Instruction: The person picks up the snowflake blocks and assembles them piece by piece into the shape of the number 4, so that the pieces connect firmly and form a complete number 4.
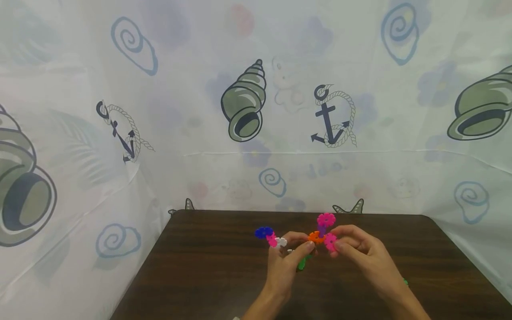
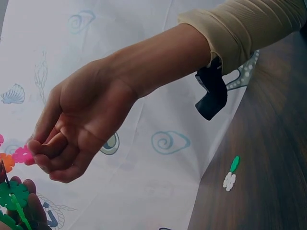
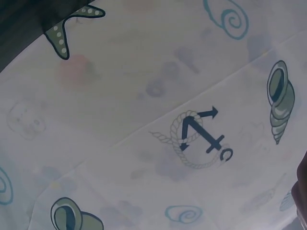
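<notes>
In the head view, my left hand [image 1: 282, 264] pinches a joined chain of flower-shaped plastic connector pieces by its orange piece [image 1: 315, 238]. White [image 1: 281, 242], pink [image 1: 272, 240] and blue [image 1: 264, 232] pieces stick out to the left of that hand, and a green piece [image 1: 302, 263] hangs below its thumb. My right hand [image 1: 368, 255] pinches a pink flower piece [image 1: 330, 242] right beside the orange one. Above them a purple piece [image 1: 322, 230] carries a magenta flower [image 1: 326, 219]. The left wrist view shows more green pieces [image 2: 13, 194] near the left fingers.
A dark wooden table [image 1: 208, 266] lies under both hands. On it, a white flower piece [image 2: 229, 181] touches a green one [image 2: 234, 164]. A white curtain [image 1: 180, 111] printed with shells and anchors hangs behind the table. A black strap-on device [image 2: 211, 93] sits at the right wrist.
</notes>
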`<action>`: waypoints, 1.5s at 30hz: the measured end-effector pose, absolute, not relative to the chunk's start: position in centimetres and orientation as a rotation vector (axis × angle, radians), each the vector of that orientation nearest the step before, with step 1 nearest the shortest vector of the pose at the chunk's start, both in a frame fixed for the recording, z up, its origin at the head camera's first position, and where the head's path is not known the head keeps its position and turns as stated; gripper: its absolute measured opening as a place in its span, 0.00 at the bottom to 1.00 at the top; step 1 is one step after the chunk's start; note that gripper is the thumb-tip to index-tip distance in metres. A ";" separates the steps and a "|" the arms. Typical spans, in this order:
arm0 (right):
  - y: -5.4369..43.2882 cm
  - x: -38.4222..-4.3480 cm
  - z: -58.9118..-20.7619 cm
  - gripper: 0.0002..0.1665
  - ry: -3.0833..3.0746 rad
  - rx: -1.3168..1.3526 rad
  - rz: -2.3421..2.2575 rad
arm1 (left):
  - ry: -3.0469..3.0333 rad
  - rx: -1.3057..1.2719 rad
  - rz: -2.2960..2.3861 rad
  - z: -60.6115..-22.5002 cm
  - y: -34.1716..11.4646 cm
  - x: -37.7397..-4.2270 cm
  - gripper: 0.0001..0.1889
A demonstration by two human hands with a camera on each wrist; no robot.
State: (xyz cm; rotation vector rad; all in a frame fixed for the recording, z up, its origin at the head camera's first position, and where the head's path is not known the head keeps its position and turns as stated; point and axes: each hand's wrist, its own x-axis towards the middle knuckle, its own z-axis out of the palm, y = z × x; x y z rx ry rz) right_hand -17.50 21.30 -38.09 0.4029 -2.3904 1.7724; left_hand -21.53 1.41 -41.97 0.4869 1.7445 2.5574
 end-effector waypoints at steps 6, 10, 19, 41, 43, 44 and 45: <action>21.4 -17.6 -38.3 0.18 -2.368 0.406 1.929 | 1.757 0.498 2.518 -42.0 1.5 -21.6 0.12; 21.5 -17.7 -38.3 0.18 -2.341 0.460 2.020 | 1.760 0.501 2.497 -42.0 1.5 -21.5 0.14; 21.6 -17.6 -37.8 0.15 -2.273 0.439 2.165 | 1.728 0.545 2.483 -42.1 1.7 -21.6 0.14; 21.8 -17.2 -36.2 0.21 -2.413 0.314 2.054 | 1.785 0.519 2.466 -41.9 2.3 -21.1 0.13; 22.1 -17.3 -36.1 0.22 -2.442 0.312 1.999 | 1.797 0.494 2.458 -41.9 2.3 -21.3 0.13; 22.3 -17.3 -36.1 0.23 -2.459 0.319 1.958 | 1.796 0.488 2.458 -41.9 2.2 -21.3 0.13; 22.6 -17.3 -36.0 0.24 -2.476 0.321 1.909 | 1.791 0.490 2.463 -41.9 2.2 -21.4 0.14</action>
